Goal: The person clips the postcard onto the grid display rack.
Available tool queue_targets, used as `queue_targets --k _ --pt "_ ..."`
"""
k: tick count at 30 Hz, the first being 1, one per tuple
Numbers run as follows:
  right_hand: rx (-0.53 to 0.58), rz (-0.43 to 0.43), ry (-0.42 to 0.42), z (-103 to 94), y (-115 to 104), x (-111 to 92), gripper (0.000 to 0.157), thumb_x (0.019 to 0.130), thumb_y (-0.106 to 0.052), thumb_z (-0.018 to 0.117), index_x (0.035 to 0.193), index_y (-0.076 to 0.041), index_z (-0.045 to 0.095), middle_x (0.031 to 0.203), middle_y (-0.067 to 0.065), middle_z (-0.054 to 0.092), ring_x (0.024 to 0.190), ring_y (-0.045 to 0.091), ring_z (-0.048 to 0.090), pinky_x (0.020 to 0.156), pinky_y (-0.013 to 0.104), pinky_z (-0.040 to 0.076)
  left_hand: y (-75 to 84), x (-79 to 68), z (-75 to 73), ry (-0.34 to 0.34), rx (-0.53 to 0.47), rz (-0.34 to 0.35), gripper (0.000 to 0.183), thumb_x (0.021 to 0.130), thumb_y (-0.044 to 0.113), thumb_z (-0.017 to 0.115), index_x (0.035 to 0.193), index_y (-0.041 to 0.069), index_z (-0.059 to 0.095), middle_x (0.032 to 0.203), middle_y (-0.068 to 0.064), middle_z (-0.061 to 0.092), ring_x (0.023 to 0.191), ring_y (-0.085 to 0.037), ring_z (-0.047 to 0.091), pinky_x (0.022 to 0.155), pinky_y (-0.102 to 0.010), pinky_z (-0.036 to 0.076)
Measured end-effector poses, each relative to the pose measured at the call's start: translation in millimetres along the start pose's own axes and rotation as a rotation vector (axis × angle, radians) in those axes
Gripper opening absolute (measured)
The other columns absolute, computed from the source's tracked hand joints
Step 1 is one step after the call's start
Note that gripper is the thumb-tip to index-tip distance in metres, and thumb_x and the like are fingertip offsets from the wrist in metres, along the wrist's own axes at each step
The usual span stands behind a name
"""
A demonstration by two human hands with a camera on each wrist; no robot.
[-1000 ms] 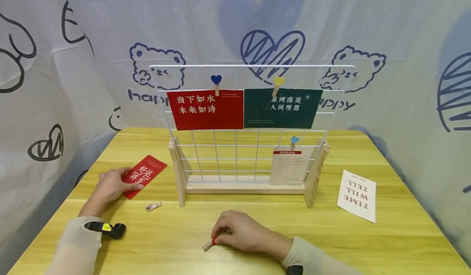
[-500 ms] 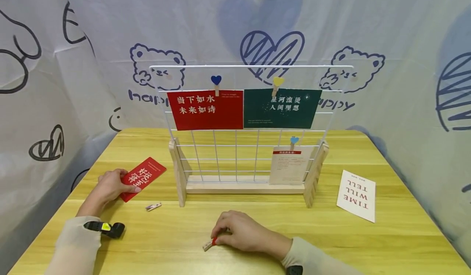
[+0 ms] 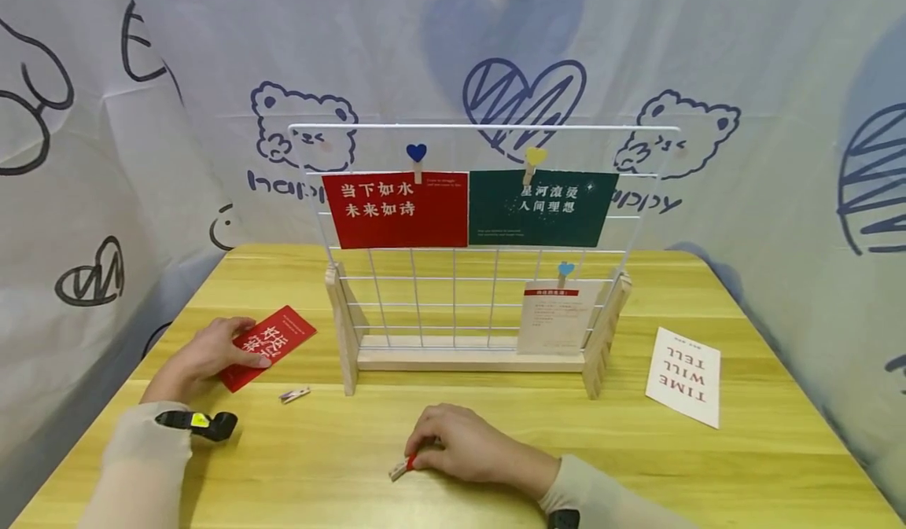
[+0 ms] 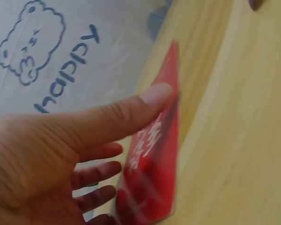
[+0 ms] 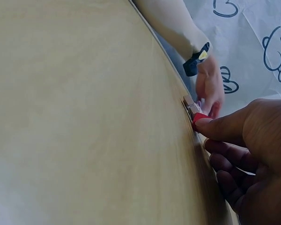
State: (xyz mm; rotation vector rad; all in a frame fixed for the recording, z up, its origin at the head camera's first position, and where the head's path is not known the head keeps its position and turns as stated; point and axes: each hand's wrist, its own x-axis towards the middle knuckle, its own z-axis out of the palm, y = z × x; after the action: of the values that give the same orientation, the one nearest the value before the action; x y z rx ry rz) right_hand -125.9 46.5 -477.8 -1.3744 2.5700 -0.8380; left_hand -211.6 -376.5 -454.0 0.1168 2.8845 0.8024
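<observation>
Two things are in your hands at the desk (image 3: 764, 474). Near its left edge, your left hand (image 3: 208, 351) holds the small red card (image 3: 283, 336), thumb across its face and the other fingers partly curled at its side. Farther right and towards you, your right hand (image 3: 463, 444) pinches the red-heart peg (image 3: 399, 470), thumb and fingertip closed on the heart.

Between your hands lies a loose peg (image 3: 294, 395), just on the near side of that card. The wire rack (image 3: 470, 363) stands midway between the desk's left and right edges, blocking the way towards the far edge; it carries a wide red card (image 3: 403, 232), a green card (image 3: 538, 228) and a cream card (image 3: 554, 325). By the right edge lies a white card (image 3: 684, 377).
</observation>
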Motion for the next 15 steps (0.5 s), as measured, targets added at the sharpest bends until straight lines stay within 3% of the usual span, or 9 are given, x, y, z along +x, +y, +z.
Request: queue_targets --k 8,15 --pt "0.019 0.022 -0.012 -1.4 0.7 -0.2 0.005 0.089 -0.025 0.074 0.094 -0.025 0.074 0.093 -0.02 0.06 0.087 -0.005 0.051 0.081 0.016 0.043 14.2 22.0 4.6 0.004 0.064 -0.031 0.107 0.071 0.051 0.084 0.142 -0.012 0.036 0.13 -0.038 0.036 0.102 -0.046 0.041 0.072 -0.044 0.046" --pt "0.018 0.007 0.0 0.7 2.3 -0.1 0.005 0.089 -0.026 0.074 0.093 -0.025 0.074 0.093 -0.02 0.06 0.087 -0.006 0.052 0.081 0.015 0.043 22.2 36.8 4.8 -0.021 0.082 -0.009 0.103 0.067 0.045 0.089 0.139 -0.011 0.04 0.126 -0.037 0.04 0.104 -0.049 0.038 0.074 -0.049 0.044"
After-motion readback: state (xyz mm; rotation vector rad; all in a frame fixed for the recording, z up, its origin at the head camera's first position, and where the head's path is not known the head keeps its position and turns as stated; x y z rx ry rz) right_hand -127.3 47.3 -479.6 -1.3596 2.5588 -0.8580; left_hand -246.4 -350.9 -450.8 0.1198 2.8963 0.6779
